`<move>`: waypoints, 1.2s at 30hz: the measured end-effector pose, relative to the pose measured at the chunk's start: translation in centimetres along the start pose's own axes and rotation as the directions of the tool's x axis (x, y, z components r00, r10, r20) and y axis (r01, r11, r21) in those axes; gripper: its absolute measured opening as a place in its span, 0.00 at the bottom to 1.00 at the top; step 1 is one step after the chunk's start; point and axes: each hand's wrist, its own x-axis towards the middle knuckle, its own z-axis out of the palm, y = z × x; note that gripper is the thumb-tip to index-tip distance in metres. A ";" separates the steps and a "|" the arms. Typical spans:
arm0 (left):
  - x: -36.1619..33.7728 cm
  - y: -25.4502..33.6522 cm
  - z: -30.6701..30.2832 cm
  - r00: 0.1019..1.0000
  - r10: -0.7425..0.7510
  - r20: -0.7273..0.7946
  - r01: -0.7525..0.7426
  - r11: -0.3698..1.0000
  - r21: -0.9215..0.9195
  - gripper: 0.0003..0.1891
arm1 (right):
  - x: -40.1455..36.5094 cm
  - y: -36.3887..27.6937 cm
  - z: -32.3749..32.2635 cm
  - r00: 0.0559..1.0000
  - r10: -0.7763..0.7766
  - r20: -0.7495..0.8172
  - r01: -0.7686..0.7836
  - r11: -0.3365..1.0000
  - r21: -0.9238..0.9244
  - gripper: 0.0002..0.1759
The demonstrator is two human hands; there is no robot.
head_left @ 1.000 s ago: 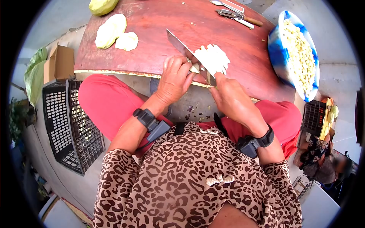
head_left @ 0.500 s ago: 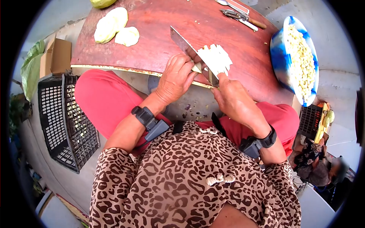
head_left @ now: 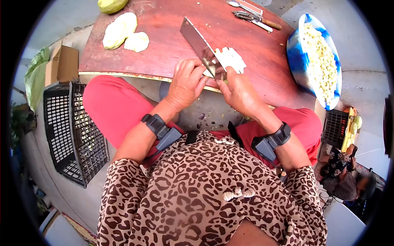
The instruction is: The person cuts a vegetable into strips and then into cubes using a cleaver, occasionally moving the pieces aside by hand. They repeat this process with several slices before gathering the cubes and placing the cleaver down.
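Observation:
My right hand [head_left: 241,91] grips a wide cleaver [head_left: 201,43] by its handle, at the near edge of the red table [head_left: 164,33]. The blade stands between my two hands. My left hand [head_left: 186,84] has its fingers curled round a pale vegetable piece [head_left: 208,72], which rests against the blade's left side. Cut pale strips [head_left: 232,59] lie in a pile just right of the blade. Pale peeled pieces [head_left: 123,28] sit on the table at the upper left.
A blue and white basin [head_left: 322,61] of diced pieces stands at the right. Peelers and a knife [head_left: 258,19] lie at the back. A green vegetable [head_left: 111,4] is at the far left. Black crate [head_left: 61,127] and cardboard box [head_left: 67,63] stand left. A person [head_left: 340,180] is at lower right.
My right hand and the cleaver have shifted left, and the blade stands more upright. The view has moved slightly, and my left hand stays beside the blade.

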 end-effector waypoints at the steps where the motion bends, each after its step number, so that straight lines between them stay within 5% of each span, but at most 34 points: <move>1: -0.1 0.0 -0.1 1.000 -0.008 0.001 0.008 1.000 0.009 0.18 | -0.1 0.1 0.0 1.000 0.021 -0.006 -0.021 1.000 0.018 0.14; 36: -0.2 -0.3 0.5 0.999 -0.036 -0.033 0.033 0.997 -0.073 0.17 | -0.9 -2.1 -1.1 0.992 0.020 0.121 -0.007 0.994 -0.105 0.10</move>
